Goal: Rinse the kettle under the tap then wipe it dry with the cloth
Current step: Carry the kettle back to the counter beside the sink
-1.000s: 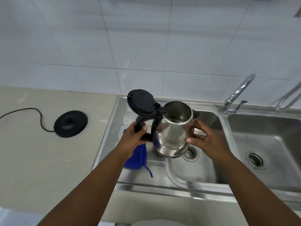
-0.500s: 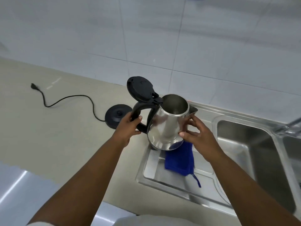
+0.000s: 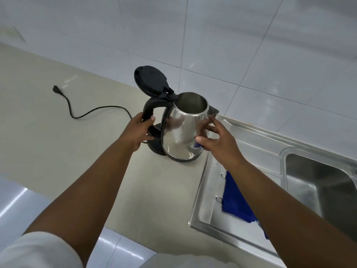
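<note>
The steel kettle [image 3: 181, 130] hangs tilted above the counter, its black lid [image 3: 151, 80] flipped open. My left hand [image 3: 138, 132] grips its black handle. My right hand [image 3: 218, 140] holds the shiny body just under the spout. Behind and below the kettle sits its black base [image 3: 157, 147], mostly hidden. The blue cloth [image 3: 235, 202] lies on the sink's drainboard, partly under my right forearm. The tap is out of view.
The steel sink [image 3: 251, 151] with its basin [image 3: 318, 188] fills the right side. A black cord [image 3: 90, 112] runs over the beige counter [image 3: 58, 132] to a loose plug [image 3: 56, 88]. White wall tiles stand behind.
The kettle has been carried left from over the sink basin to above the counter by its base. My view swung left, so the taps dropped out of sight. Both hands kept their grip.
</note>
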Action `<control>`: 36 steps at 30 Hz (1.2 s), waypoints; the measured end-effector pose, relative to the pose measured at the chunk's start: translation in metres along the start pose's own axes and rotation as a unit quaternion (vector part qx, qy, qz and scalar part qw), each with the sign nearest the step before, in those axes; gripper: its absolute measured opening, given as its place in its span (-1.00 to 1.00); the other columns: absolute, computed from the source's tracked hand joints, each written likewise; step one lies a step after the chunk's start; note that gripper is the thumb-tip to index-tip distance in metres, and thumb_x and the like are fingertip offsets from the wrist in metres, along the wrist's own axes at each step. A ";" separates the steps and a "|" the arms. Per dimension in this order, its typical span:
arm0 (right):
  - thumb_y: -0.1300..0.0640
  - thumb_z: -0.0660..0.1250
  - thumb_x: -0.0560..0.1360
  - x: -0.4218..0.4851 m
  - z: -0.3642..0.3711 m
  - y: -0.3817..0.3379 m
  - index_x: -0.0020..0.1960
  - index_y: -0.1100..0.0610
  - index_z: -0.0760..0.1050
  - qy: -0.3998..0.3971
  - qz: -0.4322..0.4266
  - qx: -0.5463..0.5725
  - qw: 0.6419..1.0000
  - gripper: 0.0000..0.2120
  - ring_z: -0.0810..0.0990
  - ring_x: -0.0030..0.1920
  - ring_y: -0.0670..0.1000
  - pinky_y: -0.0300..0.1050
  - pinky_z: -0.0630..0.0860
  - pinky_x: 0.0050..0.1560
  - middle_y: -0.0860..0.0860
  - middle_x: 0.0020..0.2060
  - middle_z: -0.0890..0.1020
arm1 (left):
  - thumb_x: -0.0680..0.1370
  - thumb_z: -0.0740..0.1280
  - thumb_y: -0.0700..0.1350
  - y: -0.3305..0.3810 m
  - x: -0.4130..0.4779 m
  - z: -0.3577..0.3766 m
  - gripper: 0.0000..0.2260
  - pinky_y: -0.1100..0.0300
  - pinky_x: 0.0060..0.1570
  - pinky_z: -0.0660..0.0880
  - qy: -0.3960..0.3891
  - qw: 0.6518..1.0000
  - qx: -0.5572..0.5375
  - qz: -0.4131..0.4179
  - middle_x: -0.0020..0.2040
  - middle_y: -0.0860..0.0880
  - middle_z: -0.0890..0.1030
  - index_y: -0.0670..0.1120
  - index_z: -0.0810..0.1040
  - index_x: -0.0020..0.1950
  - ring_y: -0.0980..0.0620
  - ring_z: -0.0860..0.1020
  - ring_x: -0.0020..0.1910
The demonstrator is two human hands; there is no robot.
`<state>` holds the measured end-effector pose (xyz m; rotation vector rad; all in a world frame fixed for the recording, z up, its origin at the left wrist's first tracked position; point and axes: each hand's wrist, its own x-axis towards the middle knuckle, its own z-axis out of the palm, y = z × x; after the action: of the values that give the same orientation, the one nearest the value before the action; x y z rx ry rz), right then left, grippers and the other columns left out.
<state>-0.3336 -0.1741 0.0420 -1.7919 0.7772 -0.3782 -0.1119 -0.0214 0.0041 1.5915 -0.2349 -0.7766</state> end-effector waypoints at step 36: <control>0.08 0.64 0.29 -0.076 0.046 0.014 0.11 -0.21 0.38 -0.009 0.037 -0.026 0.999 -0.43 0.62 -0.01 -0.20 -0.34 0.53 -0.14 -0.29 0.05 0.56 | 0.62 0.33 -0.08 -0.059 -0.054 -0.045 -0.74 0.04 -0.02 0.58 -0.017 1.000 -0.015 -0.009 0.22 -0.06 0.62 -0.02 0.52 0.31 -0.13 0.61 0.18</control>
<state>-0.3660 -0.0929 0.0212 -1.8074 0.8459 -0.2939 -0.1427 0.0564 -0.0336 1.5549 -0.2337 -0.8187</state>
